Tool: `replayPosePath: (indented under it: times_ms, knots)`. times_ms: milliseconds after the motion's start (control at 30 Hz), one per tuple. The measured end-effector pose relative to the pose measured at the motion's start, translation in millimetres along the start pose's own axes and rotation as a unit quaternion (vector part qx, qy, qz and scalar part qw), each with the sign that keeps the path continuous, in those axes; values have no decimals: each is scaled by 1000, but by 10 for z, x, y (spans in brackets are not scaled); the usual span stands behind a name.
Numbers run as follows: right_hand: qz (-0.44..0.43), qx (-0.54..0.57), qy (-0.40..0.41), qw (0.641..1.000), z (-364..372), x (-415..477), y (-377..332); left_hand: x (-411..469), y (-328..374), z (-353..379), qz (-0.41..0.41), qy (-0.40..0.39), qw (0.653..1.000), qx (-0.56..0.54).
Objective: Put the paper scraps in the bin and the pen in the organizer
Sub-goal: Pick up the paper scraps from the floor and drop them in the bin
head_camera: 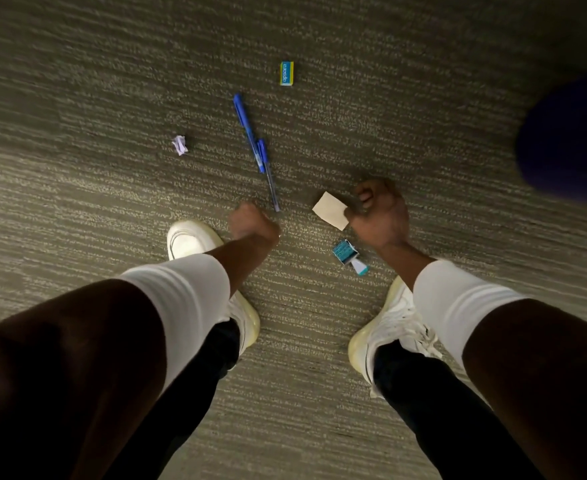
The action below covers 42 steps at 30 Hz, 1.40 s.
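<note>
Two blue pens lie end to end on the carpet: one capped pen [243,123] farther away and a second pen [267,171] nearer, its tip close to my left hand [254,221]. That hand is closed in a fist just short of the tip, with nothing visible in it. My right hand [378,211] pinches a flat beige paper scrap [331,210] at its right edge. A crumpled lilac paper ball [180,145] sits on the floor to the left. No bin or organizer is in view.
A yellow-and-blue eraser box [286,73] lies beyond the pens. A small teal box [349,255] lies open beside my right shoe [389,327]. My left shoe [190,239] stands under my left forearm. A dark blue rounded object [569,140] fills the right edge.
</note>
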State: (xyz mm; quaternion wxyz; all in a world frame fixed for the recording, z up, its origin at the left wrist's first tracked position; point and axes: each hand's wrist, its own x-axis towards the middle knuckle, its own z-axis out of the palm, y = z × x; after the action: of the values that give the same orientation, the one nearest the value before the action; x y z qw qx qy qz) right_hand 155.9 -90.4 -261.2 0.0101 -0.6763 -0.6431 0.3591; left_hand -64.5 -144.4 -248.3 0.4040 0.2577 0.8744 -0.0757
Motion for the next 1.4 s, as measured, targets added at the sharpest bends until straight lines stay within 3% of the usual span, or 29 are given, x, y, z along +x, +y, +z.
replayPosePath:
  times_ms: [200, 300, 667, 1033, 1400]
  knots:
    - [-55, -75, -86, 992, 198, -13, -195, -84, -10, 70, 44, 40, 998, -2]
    - [-62, -73, -77, 992, 228, -61, -236, -148, 11, 67, 61, 46, 997, 16]
    - [71, -73, 23, 995, -228, -195, 209, -218, -40, -36, 114, 19, 993, -2]
    - [80, -42, 19, 996, -158, -23, 285, -242, 51, 28, 159, 0, 987, 18]
    - [240, 80, 33, 967, -34, 80, 275, -246, -129, -4, 186, -11, 982, 25]
